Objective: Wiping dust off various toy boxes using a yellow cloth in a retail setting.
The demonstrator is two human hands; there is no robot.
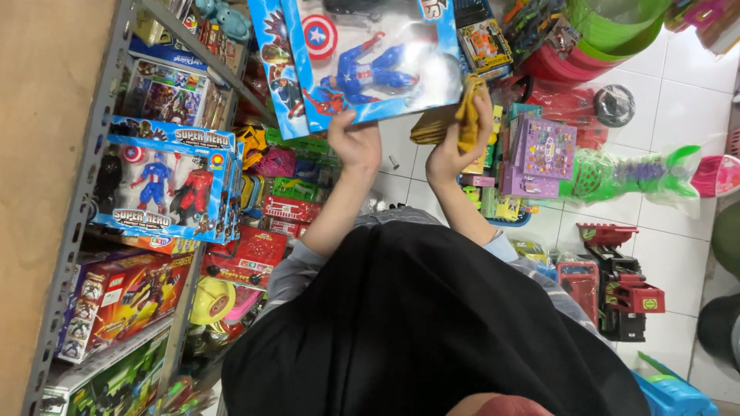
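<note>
The left hand grips the lower edge of a blue boxed action-figure toy, held up over the white tiled floor. The right hand clutches a yellow cloth against the box's corner. A metal shelf packed with toy boxes stands alongside.

Blue windowed action-figure toy box held up; yellow cloth bunched.

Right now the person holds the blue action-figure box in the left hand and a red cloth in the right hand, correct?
Not quite. In the head view the left hand does hold the blue action-figure box, but the cloth in the right hand is mustard yellow, not red.
</note>
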